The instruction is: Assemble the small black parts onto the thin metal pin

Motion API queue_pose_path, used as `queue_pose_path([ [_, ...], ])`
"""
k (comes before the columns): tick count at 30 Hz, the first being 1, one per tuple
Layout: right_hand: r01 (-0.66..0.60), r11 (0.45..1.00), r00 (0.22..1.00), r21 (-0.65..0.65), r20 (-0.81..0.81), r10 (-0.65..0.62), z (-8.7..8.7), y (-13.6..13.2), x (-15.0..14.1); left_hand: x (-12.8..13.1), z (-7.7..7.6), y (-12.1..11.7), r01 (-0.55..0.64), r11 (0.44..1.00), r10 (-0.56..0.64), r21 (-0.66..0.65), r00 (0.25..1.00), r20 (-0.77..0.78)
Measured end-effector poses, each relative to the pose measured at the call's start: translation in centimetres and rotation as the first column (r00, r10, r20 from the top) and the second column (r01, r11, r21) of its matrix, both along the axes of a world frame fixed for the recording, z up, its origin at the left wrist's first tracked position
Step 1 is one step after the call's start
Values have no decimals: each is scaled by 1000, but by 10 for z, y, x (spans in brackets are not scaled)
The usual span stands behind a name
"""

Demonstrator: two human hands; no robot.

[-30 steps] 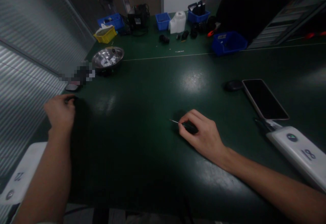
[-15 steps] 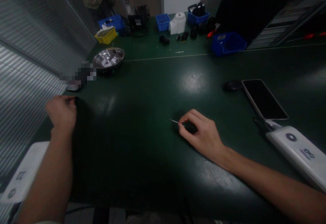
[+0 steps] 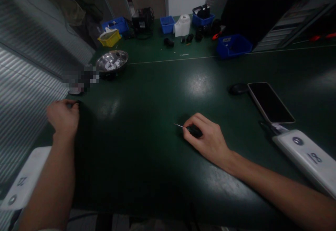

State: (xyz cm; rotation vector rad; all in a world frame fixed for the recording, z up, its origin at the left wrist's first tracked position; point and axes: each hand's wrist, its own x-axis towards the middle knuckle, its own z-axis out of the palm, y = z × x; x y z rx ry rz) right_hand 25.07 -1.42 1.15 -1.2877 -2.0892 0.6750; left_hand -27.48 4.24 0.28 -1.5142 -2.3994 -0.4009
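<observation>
My right hand (image 3: 206, 135) rests low over the green table, right of centre, thumb and forefinger pinched together. Out of that pinch, pointing left, sticks a thin silver needle-like piece (image 3: 178, 125); its other end is hidden by the fingers. At the table's left edge, near the blind, my left hand (image 3: 63, 115) is closed in a pinch. A small dark bit (image 3: 79, 101) shows at its fingertips, too small to name.
A metal bowl (image 3: 123, 56) with white scraps stands at back left, beyond a blurred-out patch. Bins, including a blue bin (image 3: 233, 50), line the back. On the right lie a mouse (image 3: 238, 89), a phone (image 3: 271, 102) and a white device (image 3: 309, 155); another white device (image 3: 28, 175) is at left.
The view has shifted slightly. Dark clothing behind the table at upper left has moved left and looks larger. Both hands keep nearly the same place and pinch.
</observation>
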Motion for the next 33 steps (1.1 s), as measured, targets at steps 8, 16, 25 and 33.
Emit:
queue_pose_path([
  [8, -5, 1000, 1000, -3, 29, 5, -1, 1, -2, 50, 7, 13, 259, 945, -281, 199, 955, 91],
  [16, 4, 1000, 1000, -8, 29, -4, 0, 1, -4, 249, 10, -28, 928, 300, -906, 221, 204, 372],
  [25, -58, 998, 995, 0, 82, 58, -3, 0, -7, 264, -6, -40, 947, 253, -832, 197, 109, 544],
  [33, -74, 997, 990, 1, 117, 73, -4, 0, -7, 266, -3, -40, 942, 236, -821, 238, 63, 567],
])
